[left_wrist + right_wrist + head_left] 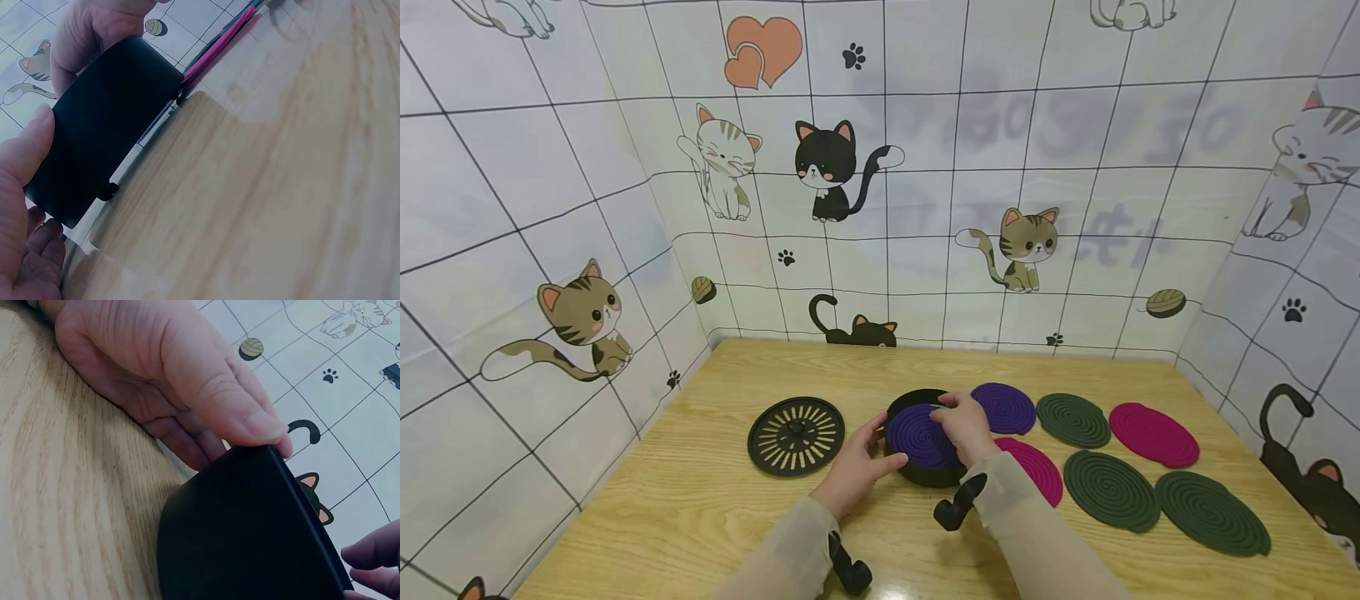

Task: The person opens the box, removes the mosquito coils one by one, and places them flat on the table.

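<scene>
A purple mosquito coil (917, 435) lies at the mouth of a round black tin (934, 477), over most of its opening. My left hand (855, 468) holds the tin by its left side, thumb at the near rim and fingers around the far side. From above, my right hand (967, 427) pinches the coil near its right edge; the fingertips are partly hidden. The tin's dark side wall fills much of both wrist views. To the left lies a slotted black lid (797, 437) with a small central knob.
Right of the tin lie another purple coil (1003, 408), a pink coil (1033, 471) partly behind my right arm, a second pink coil (1153, 434) and green coils (1111, 490). They rest on a wood-grain table (700, 508) backed by cat-print walls (925, 167).
</scene>
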A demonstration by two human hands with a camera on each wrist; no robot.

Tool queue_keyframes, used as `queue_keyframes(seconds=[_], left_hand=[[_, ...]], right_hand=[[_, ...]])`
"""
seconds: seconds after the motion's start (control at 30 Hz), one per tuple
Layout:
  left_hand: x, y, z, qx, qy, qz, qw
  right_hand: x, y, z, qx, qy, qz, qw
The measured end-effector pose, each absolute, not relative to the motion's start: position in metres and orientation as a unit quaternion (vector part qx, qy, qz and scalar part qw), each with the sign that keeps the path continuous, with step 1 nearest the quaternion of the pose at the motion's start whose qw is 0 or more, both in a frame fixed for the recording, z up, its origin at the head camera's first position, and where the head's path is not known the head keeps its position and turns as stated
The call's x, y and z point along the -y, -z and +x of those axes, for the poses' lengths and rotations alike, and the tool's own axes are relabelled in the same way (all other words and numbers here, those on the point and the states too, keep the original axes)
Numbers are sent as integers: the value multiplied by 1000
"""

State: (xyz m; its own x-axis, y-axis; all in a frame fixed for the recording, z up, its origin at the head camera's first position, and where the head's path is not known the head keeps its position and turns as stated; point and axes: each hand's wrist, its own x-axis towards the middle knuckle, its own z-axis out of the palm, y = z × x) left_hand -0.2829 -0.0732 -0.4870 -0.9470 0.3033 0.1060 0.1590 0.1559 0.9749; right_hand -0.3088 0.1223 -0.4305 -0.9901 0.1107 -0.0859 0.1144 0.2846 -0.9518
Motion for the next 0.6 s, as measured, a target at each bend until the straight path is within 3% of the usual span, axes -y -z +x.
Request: queue_keyframes(seconds=[0.6], left_hand=[[74,489,-285,-760,-629,153,58]], right_hand=[[-120,424,-305,-804,590,72,-1]])
